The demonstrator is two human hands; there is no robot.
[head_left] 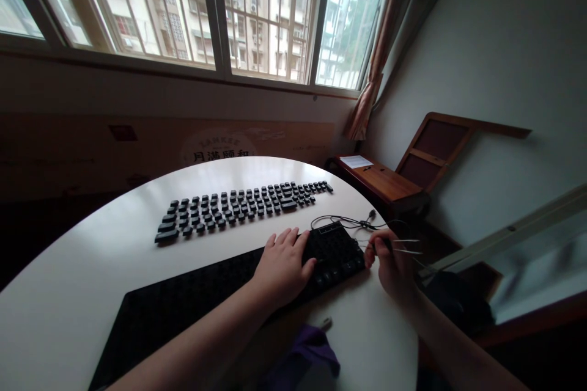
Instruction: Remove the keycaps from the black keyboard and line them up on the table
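My left hand (284, 263) lies with fingers spread across a black keyboard (183, 290), over its bare key area. Keycaps remain at the keyboard's right end, where my right hand (389, 263) is at the edge with its fingers curled. A tool with two thin metal prongs, apparently a wire keycap puller (407, 245), sticks out to the right from that hand; its handle is mostly hidden. Whether those fingertips also pinch a key cannot be made out. Loose black keycaps (229, 211) stand in rows on the table behind the keyboard.
A black cable (337, 218) lies coiled behind the keyboard's right end. Near me on the round white table (68, 275) is a purple cloth (314, 348), with a small light-tipped item (326, 323) beside it. A wooden bench (389, 180) stands beyond, under the window.
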